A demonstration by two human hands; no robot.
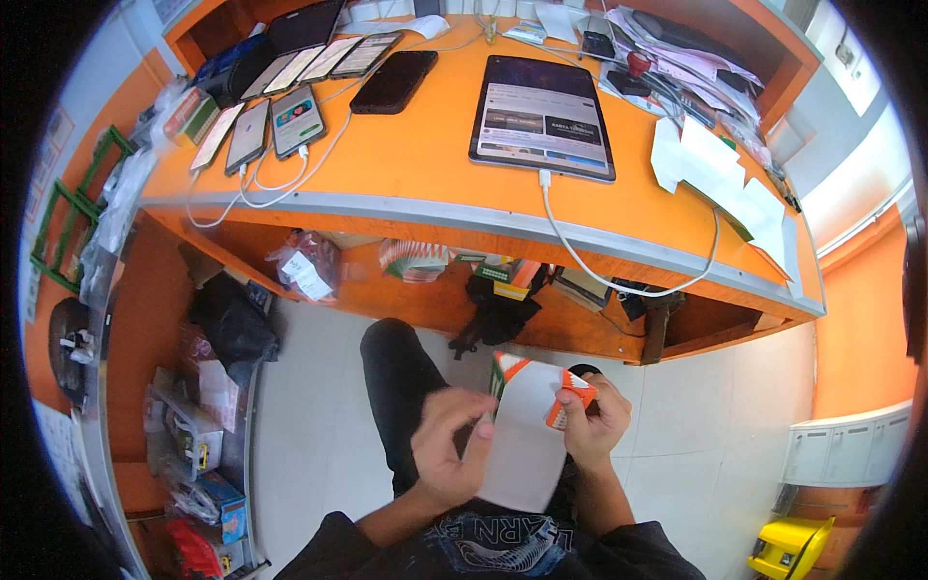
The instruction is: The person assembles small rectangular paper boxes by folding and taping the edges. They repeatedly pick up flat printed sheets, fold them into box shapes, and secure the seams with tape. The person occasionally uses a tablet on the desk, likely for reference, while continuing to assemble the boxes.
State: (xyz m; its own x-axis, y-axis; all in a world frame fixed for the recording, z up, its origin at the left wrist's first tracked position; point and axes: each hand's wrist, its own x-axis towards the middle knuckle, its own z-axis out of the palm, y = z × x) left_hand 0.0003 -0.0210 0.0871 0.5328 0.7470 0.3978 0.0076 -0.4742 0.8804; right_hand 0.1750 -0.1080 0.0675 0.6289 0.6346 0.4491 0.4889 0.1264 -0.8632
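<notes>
A white paper sleeve with orange and green corners [527, 435] is held over my lap. My left hand [449, 443] pinches its left edge with thumb and fingers. My right hand [592, 420] grips its upper right corner, where an orange-and-white flap sticks up. My legs in dark trousers show beneath. The orange desk [435, 155] lies ahead of me, beyond both hands.
On the desk a tablet [541, 116] charges by a white cable, beside a row of several phones [280, 106] and a black phone [393, 80]. White papers [715, 169] lie at the right. A shelf under the desk holds packets. Cluttered shelves stand at left, a yellow bin [788, 546] at lower right.
</notes>
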